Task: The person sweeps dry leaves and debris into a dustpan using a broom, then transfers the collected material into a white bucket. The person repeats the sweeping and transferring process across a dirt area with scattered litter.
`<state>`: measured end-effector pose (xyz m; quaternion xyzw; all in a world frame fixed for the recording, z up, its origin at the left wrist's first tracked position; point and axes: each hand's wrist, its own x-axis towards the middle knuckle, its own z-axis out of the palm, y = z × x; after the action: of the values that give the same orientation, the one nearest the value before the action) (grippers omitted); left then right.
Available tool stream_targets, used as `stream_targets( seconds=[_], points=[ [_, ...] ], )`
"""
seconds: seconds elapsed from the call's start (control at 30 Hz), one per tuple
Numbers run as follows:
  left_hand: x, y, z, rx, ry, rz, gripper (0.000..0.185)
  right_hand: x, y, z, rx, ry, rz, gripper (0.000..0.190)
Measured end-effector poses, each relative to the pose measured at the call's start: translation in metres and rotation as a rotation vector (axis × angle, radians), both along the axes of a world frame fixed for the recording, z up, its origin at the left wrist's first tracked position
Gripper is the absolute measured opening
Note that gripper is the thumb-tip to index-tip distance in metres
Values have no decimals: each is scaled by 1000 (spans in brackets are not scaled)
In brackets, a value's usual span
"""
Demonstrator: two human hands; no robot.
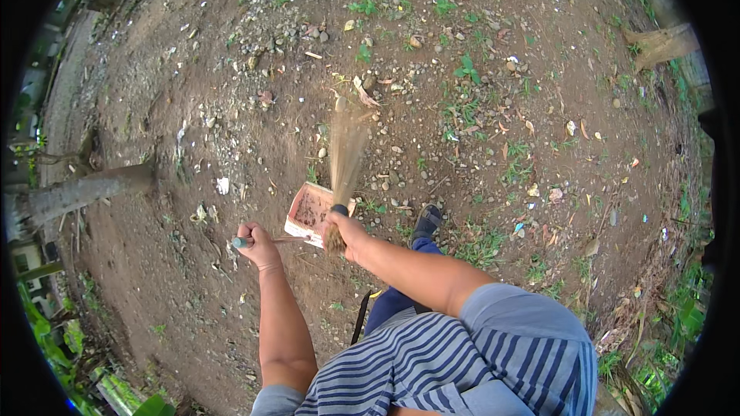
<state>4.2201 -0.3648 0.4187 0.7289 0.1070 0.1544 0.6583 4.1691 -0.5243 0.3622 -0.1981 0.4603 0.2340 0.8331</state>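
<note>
My left hand (258,245) grips the handle (240,242) of a long-handled dustpan. Its pale pinkish pan (310,208) hangs over or rests on the dirt, with dark bits lying inside; I cannot tell which. My right hand (345,235) is closed around the bound end of a stick broom (347,167), just below its dark band (339,209). The broom's thin bristles fan out away from me over the soil and are blurred at the tips. Part of the pan's right side is hidden behind the broom and my right hand.
Bare ground (144,277) with scattered pebbles, litter and small weeds surrounds me. One tree trunk (92,188) stands at left, another (665,46) at upper right. Dry leaves (365,92) lie by the broom tips. My sandalled foot (428,222) is right of the pan.
</note>
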Motion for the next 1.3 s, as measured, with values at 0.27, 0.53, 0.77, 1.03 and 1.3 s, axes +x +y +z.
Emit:
stream_targets(
  seconds=[0.27, 0.53, 0.77, 1.03, 1.3],
  points=[
    [23, -47, 9, -53, -49, -101, 10, 88, -213, -51, 312, -27, -600, 25],
    [57, -119, 29, -114, -56, -319, 11, -32, -304, -9, -59, -13, -714, 21],
    [74, -230, 25, -141, -42, -548, 11, -41, -281, 1, 248, 18, -477, 21],
    [74, -323, 28, -110, -65, -727, 11, -190, -443, 3, -30, 152, -982, 26],
    [74, -386, 44, -202, -21, -764, 11, -145, -392, 18, -64, 36, -695, 26]
  ],
)
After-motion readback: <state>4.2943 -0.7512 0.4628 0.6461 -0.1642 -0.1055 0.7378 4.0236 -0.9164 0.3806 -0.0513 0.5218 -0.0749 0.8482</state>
